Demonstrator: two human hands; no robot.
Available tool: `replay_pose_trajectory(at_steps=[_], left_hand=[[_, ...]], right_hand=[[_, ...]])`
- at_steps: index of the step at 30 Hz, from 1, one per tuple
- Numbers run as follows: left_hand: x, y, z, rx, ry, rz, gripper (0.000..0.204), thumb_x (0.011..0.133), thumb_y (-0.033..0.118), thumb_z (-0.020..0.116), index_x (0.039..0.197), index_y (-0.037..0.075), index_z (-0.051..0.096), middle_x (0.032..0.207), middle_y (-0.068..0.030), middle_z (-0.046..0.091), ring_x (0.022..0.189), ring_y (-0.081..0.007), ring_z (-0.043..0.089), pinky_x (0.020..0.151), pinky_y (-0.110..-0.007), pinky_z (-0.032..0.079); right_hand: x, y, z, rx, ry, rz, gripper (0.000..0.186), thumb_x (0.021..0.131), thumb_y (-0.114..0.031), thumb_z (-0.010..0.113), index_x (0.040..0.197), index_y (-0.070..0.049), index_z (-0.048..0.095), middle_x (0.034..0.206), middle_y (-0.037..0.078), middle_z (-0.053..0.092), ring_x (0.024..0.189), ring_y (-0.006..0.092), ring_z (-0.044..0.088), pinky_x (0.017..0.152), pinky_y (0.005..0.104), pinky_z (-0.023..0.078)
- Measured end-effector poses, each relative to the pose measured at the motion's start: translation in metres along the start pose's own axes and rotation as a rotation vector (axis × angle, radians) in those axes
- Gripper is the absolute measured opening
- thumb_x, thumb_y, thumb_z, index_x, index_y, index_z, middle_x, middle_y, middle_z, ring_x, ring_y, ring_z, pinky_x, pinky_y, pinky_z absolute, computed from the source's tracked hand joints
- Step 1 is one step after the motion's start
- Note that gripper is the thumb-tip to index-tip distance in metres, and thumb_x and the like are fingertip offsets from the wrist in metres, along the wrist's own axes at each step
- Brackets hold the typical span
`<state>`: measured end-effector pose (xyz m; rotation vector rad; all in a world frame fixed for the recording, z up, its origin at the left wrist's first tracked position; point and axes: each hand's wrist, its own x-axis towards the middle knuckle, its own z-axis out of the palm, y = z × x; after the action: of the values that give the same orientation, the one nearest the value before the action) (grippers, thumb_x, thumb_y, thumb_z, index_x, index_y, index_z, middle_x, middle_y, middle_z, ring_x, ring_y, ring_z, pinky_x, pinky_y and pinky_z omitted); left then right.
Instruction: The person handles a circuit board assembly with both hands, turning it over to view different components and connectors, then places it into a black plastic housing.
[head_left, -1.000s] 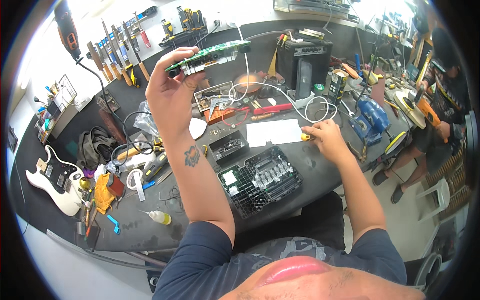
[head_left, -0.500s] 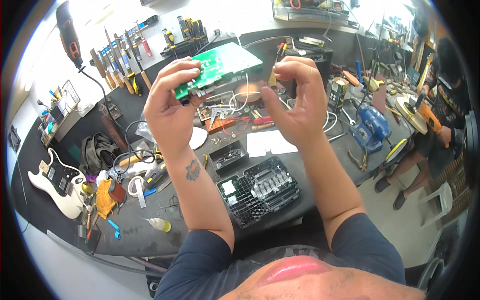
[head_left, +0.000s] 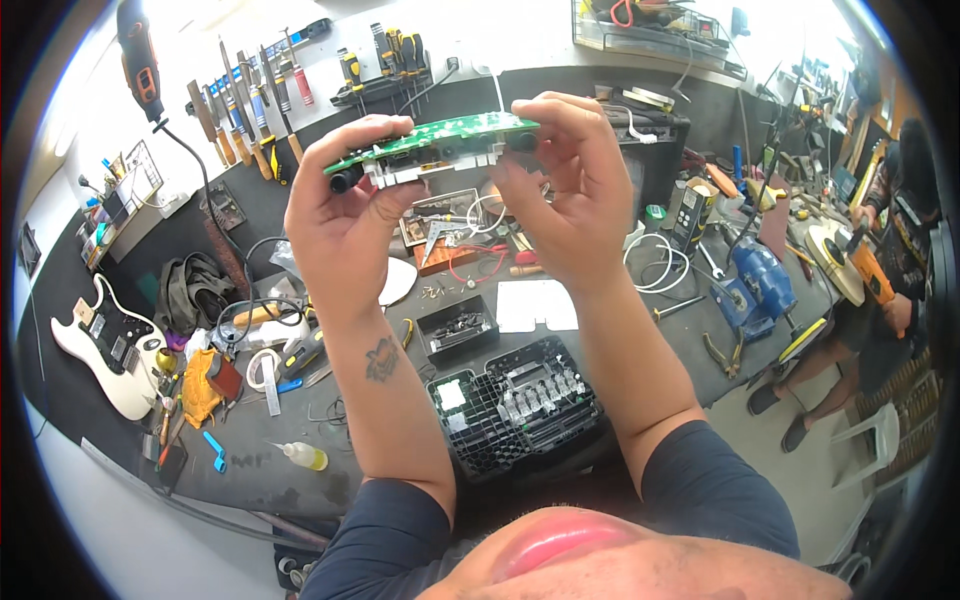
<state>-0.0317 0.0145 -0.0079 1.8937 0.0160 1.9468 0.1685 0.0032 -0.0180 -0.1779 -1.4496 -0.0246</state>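
A green circuit board [head_left: 440, 135] with white and black parts along its edge is held up over the bench, seen nearly edge-on. My left hand [head_left: 345, 205] grips its left end, fingers on top and thumb below. At the other end my right hand [head_left: 570, 185] holds it between fingers and thumb. Below, between my forearms, lies an open black plastic housing [head_left: 512, 410] with ribbed compartments and a row of metallic parts. Behind it stands a small black box [head_left: 455, 328] of small dark pieces. A white sheet [head_left: 537, 305] lies beside that box.
A white guitar body [head_left: 110, 345], a yellow glove [head_left: 203, 385] and a small dropper bottle [head_left: 305, 456] lie on the left. To the right are a blue bench grinder [head_left: 765, 275] and pliers [head_left: 724, 355]. Another person holds an orange power tool [head_left: 868, 270] at far right.
My right hand has closed on the right end of the circuit board. The board has tipped from showing its green face to nearly edge-on. My view has shifted slightly.
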Motion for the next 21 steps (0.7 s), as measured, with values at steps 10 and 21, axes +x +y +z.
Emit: replay_pose_trajectory(at_steps=[10, 21], left_hand=[[0.001, -0.014, 0.016, -0.046, 0.009, 0.057, 0.047, 0.085, -0.005, 0.086, 0.123, 0.004, 0.061, 0.143, -0.0219, 0.063, 0.135, -0.0306, 0.062, 0.106, -0.041, 0.059], [-0.002, -0.014, 0.014, -0.061, 0.008, 0.049, 0.047, 0.087, 0.001, 0.087, 0.126, 0.005, 0.06, 0.134, -0.0192, 0.07, 0.14, -0.0343, 0.057, 0.113, -0.047, 0.053]], right_hand=[[0.001, 0.006, -0.009, -0.074, 0.078, -0.068, 0.044, 0.085, -0.004, 0.085, 0.126, -0.002, 0.07, 0.121, 0.012, 0.067, 0.099, 0.0195, 0.071, 0.087, 0.0342, 0.064], [0.003, 0.002, -0.011, -0.157, 0.07, -0.126, 0.043, 0.083, -0.009, 0.089, 0.122, -0.003, 0.071, 0.114, 0.012, 0.071, 0.094, 0.0213, 0.072, 0.082, 0.0352, 0.06]])
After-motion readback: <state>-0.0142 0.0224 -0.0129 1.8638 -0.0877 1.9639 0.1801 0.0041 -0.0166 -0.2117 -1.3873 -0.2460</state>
